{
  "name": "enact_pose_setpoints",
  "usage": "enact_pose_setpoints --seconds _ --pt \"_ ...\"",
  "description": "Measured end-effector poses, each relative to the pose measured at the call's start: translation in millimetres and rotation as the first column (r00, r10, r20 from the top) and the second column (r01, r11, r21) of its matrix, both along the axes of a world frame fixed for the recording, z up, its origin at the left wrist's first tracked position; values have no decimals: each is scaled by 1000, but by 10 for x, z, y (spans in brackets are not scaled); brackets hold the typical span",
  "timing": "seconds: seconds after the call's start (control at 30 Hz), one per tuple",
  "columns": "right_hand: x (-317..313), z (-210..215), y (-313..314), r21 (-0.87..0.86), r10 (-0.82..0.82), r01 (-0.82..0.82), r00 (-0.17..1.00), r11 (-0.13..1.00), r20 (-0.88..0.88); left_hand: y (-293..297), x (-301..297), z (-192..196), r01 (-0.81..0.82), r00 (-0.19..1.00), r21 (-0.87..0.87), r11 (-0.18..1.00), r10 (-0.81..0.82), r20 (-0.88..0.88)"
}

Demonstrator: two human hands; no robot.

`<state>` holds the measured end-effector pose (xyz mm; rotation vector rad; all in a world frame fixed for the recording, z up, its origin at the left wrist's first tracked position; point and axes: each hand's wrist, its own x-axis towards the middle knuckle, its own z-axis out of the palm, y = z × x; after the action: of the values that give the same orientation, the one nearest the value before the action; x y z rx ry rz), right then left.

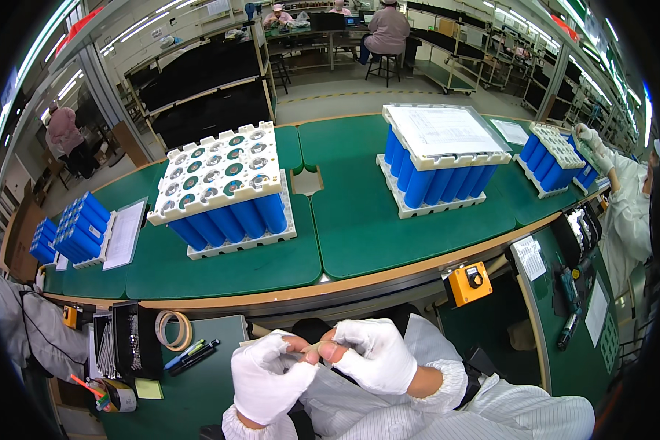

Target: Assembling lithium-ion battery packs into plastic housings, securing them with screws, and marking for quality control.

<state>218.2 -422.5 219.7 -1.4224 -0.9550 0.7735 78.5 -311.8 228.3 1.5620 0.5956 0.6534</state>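
Both my hands wear white gloves with the fingertips cut off and meet low in the middle of the view. My left hand (270, 378) and my right hand (374, 354) pinch a small thin pale strip (314, 347) between bare fingertips, close to my body. Beyond them, on the green conveyor mat (359, 220), stands a pack of blue cylindrical cells (227, 192) in white plastic holders. A second such pack (440, 158), covered by a sheet of paper, stands to its right.
A roll of tape (173, 329) and pens (192, 355) lie on the green shelf at my left. An orange switch box (469, 283) sits at the bench edge. More blue cell packs (77, 227) lie far left and another pack (557, 155) far right, where another person's gloved hand (592, 143) reaches.
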Motion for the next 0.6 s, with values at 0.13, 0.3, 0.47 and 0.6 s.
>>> enact_pose_setpoints --seconds 0.13,0.3,0.47,0.6 --pt "10 -6 -15 41 -2 0 999 999 48 43 -24 7 25 1000 3 1000 -25 -12" --pt "7 14 -6 86 -5 -2 996 996 87 90 -23 11 42 999 173 984 -46 17" --pt "45 12 -26 93 -6 -9 987 996 163 51 -31 62 25 1000 70 997 -25 3" --pt "63 77 -36 130 20 -48 978 990 209 40 -57 79 4 999 104 995 -9 46"
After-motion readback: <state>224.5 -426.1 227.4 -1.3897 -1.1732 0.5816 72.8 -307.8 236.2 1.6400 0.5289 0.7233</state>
